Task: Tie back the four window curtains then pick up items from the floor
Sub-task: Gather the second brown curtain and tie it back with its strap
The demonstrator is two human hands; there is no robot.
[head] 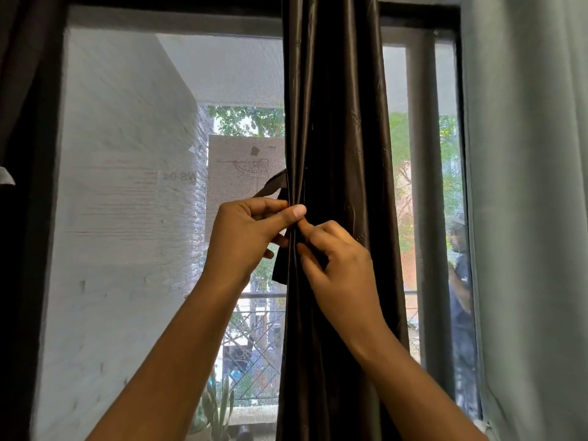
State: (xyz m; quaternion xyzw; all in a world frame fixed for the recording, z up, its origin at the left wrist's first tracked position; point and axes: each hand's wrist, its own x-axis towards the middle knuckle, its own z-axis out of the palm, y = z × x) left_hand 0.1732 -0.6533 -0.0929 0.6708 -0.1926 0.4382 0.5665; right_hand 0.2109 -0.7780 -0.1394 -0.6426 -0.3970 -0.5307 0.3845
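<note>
While left hand (251, 230) and right hand (337, 259) pinch the tie-back strap (273, 184) around the bunched brown curtain (334, 138), knot looks unfinished; grey curtain (525, 186) hangs loose.

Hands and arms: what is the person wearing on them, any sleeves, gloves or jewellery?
Nothing worn shows. The left hand and right hand are bare: no gloves, rings or watch. The left forearm and right forearm are uncovered down to the picture's bottom edge, so no sleeve appears. The visible left thumbnail is short and unpainted.

Left hand (251, 230), right hand (334, 262) raised together, both pinching
</note>
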